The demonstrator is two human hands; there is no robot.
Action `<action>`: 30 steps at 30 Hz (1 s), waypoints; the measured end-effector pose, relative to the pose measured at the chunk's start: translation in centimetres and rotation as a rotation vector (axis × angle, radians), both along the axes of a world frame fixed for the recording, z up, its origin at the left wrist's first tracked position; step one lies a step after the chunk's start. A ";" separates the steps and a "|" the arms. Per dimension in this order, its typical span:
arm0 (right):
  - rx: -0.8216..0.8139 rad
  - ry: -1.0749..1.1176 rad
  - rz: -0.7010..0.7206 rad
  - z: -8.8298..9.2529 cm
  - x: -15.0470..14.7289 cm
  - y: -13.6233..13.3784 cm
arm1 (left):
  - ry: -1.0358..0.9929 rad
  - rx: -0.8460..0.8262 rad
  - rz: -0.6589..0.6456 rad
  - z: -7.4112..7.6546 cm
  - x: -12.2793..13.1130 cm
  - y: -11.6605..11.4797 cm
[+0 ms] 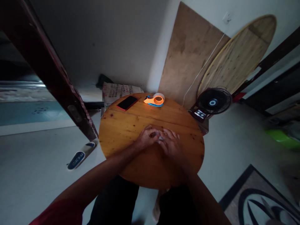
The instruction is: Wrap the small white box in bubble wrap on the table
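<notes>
Both hands meet over the middle of a round wooden table (pixel 122 131). My left hand (pixel 147 137) is closed, its thumb and forefinger curled round a small whitish piece (pixel 160 137), perhaps clear or crumpled. From the other side my right hand (pixel 171 144) grips the same piece with thumb and forefinger, its other fingers stretched forward. Most of the piece is hidden by the fingers, so its kind is not plain. Farther back on the table lie an orange tape dispenser (pixel 156 100) with a blue part and a phone (pixel 127 102) with a red edge.
A fan (pixel 213 101) stands right of the table. A brown board (pixel 185 53) and an oval wooden top (pixel 241 53) lean on the wall. A printed carton (pixel 119 90) sits behind the table; a slipper (pixel 77 159) lies on the floor at left.
</notes>
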State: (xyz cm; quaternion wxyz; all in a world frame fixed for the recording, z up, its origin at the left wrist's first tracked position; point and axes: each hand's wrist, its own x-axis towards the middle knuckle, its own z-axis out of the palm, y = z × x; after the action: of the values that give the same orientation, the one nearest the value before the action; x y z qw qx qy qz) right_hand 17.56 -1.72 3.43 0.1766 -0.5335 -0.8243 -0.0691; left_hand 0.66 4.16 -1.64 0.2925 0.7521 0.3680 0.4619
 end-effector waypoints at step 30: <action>0.035 0.077 -0.142 -3.1 -0.6 0.1 | 0.089 0.181 -0.012 0.2 -0.1 -0.1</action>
State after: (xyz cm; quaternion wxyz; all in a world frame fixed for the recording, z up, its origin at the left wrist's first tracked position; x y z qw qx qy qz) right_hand 16.96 -1.59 0.29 0.2119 -0.5898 -0.7756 -0.0756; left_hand 0.60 4.01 -1.48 0.2094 0.7973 0.3329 0.4579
